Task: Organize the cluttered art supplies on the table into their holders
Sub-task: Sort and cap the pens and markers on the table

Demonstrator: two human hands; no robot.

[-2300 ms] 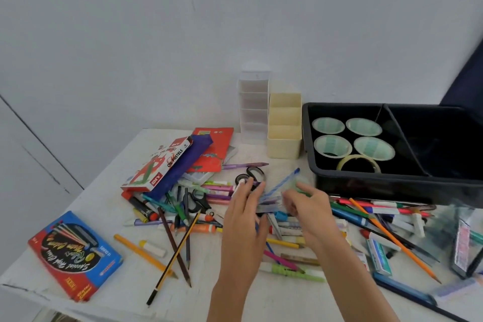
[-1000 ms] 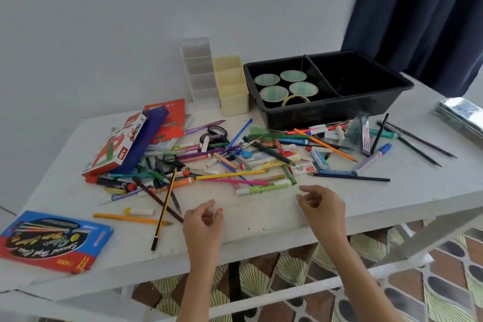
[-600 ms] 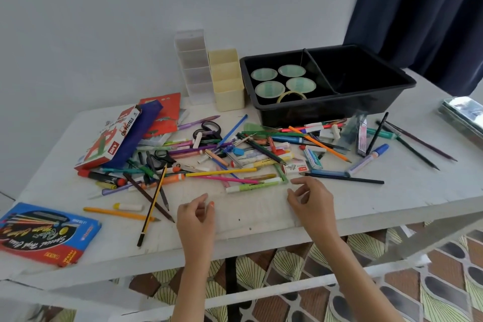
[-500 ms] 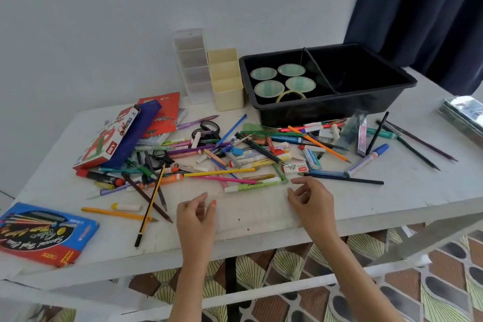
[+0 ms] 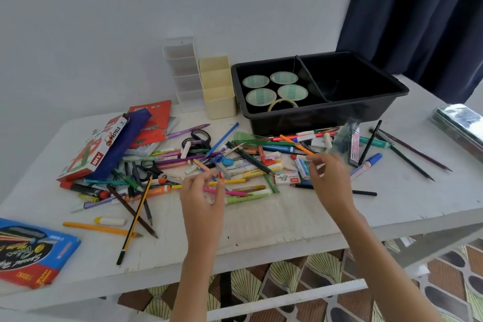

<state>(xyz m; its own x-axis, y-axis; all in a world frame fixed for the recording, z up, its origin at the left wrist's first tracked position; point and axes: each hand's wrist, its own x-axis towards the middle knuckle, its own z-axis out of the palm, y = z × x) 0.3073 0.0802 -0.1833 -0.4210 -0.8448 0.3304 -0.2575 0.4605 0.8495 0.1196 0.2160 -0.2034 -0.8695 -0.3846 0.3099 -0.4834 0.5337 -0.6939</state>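
Table: white scuffed top (image 5: 261, 225), chipped along the near edge.
Room: pale wall (image 5: 130, 8) behind the far edge; dark blue curtain (image 5: 418, 21) by the far right corner; patterned floor tiles (image 5: 287, 277) underneath.
Supplies: heap of pens and pencils (image 5: 235, 165) across the middle.
Holders: clear holder (image 5: 180, 70) and cream holder (image 5: 218, 86) side by side at the far edge, just beside the black tray (image 5: 313, 117), which has tape rolls (image 5: 261, 81) in its left compartment.
Left hand (image 5: 202, 191): curled over the heap; whether it grasps anything, cannot tell.
Right hand (image 5: 329, 178): fingertips down among the heap's right part; grasp unclear.

left hand (image 5: 202, 192), right hand (image 5: 329, 178) bare; forearms bare to frame edge; orange-tinted nail on left.
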